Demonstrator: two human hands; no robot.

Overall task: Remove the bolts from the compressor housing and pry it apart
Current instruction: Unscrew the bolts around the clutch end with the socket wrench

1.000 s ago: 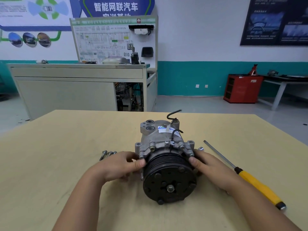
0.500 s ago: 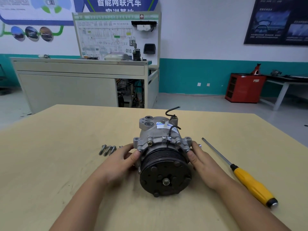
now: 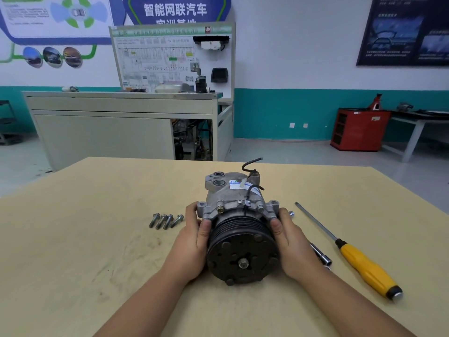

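A grey aluminium compressor [image 3: 233,198] lies on the wooden table [image 3: 73,239], its black grooved pulley [image 3: 243,254] facing me. My left hand [image 3: 192,246] grips its left side at the flange, thumb on the pulley's edge. On the other side my right hand [image 3: 289,244] grips the right flange the same way. Several loose bolts [image 3: 165,220] lie side by side to the left of my left hand. One bolt head [image 3: 220,209] still shows in the flange on top.
A long screwdriver with a yellow handle [image 3: 364,268] lies to the right. A chrome socket tool [image 3: 320,256] sits between it and my right wrist, with a small chrome piece [image 3: 291,213] behind my right hand. Beyond the table stand a grey bench and a red cabinet.
Both hands have slid along the compressor's sides and now clasp the flange and pulley edge more fully. The compressor stays on the table; the camera view shifted slightly.
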